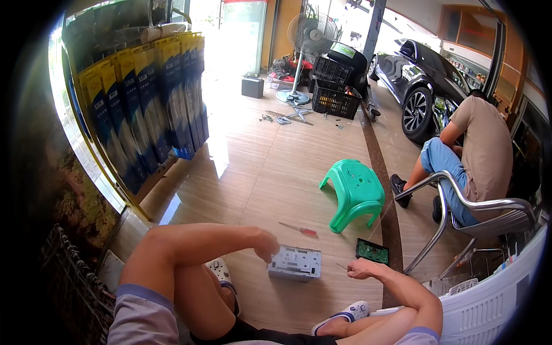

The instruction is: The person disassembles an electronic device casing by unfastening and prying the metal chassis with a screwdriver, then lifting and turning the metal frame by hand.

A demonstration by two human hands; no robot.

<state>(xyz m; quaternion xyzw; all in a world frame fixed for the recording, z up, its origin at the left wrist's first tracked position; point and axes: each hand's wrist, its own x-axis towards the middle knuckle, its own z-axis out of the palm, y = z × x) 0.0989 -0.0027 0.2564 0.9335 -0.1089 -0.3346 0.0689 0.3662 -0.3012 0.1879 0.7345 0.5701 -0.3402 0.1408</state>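
A silver-grey metal housing (295, 261) with slots and holes in its top sits on the floor between my feet. My left hand (267, 246) is closed on its left end, the fingertips partly hidden behind the edge. To the right of the housing, my right hand (365, 268) is closed, and a thin, shaft-like tool (341, 265) sticks out of it toward the left. Its handle is hidden in the palm. Just beyond that hand lies a green circuit board (372, 252) in a dark frame. A screwdriver (305, 231) with a red handle lies on the floor behind the housing.
A green plastic stool (357, 187) stands ahead. On the right, a person (480, 149) sits on a metal chair (494, 204) beside a dark car (422, 86). A rack of packaged wiper blades (146, 98), black crates (335, 99) and a fan (313, 35) stand farther off.
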